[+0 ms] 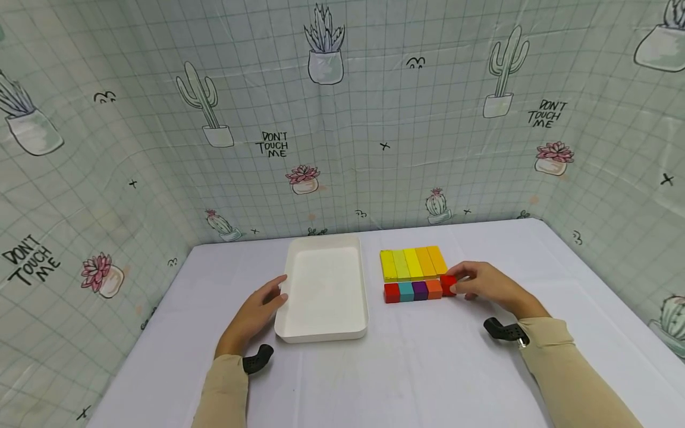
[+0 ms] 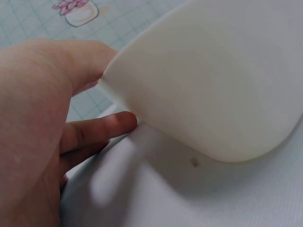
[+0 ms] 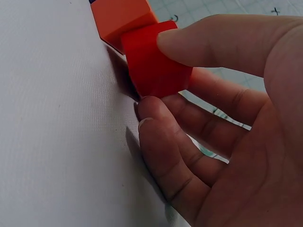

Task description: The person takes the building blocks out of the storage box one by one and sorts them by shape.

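Note:
My left hand point(image 1: 255, 315) holds the left edge of a shallow white tray point(image 1: 321, 339), thumb near the rim. In the left wrist view a fingertip point(image 2: 127, 122) meets the tray's lower edge, while the thumb's tip is hidden behind the wall. Between thumb and fingers my right hand point(image 1: 488, 286) pinches a red cube point(image 3: 154, 61). That cube stands at the right end of a row, against an orange cube point(image 1: 434, 289). Leftward follow a purple cube point(image 1: 420, 290), a teal cube point(image 1: 406, 291) and another red cube point(image 1: 392, 292).
Behind the cubes lie several yellow and amber blocks point(image 1: 413, 264), side by side in a flat slab. The tray sits left of them on the white tabletop point(image 1: 417, 368). A printed cloth wall point(image 1: 348, 131) closes off the back and sides.

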Tool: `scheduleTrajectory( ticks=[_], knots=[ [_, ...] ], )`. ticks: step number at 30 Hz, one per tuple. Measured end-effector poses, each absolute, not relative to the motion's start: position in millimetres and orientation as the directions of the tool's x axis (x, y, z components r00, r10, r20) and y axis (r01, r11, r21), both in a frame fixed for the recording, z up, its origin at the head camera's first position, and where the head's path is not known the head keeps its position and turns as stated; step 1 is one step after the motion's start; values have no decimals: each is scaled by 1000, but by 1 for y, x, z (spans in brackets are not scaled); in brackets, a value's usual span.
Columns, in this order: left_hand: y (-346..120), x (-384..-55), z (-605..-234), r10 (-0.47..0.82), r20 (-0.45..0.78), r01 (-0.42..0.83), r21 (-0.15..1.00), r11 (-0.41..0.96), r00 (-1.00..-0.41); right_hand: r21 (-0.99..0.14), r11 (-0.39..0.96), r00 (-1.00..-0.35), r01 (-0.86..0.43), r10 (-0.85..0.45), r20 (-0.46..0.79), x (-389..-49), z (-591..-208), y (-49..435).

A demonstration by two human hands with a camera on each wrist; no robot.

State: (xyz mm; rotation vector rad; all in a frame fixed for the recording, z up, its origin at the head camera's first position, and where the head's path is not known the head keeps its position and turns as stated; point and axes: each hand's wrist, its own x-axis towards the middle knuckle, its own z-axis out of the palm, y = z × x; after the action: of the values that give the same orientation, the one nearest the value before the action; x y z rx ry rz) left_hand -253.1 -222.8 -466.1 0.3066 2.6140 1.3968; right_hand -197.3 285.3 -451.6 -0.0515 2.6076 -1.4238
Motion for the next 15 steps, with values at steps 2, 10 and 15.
scheduleTrajectory(
  ticks=[2,10,15],
  knots=[
    [-222,-254,-467,251,-47,100,835,541,-967,-828,559,-984,47,-116,-134,-198,-451,286],
    [-222,-253,-467,250,-48,98,837,539,-967,-808,588,-983,28,-132,-130,-198,-452,285],
    [-224,-251,-467,252,-59,86,844,529,-966,-804,594,-981,36,-132,-141,-197,-453,283]
  ],
)
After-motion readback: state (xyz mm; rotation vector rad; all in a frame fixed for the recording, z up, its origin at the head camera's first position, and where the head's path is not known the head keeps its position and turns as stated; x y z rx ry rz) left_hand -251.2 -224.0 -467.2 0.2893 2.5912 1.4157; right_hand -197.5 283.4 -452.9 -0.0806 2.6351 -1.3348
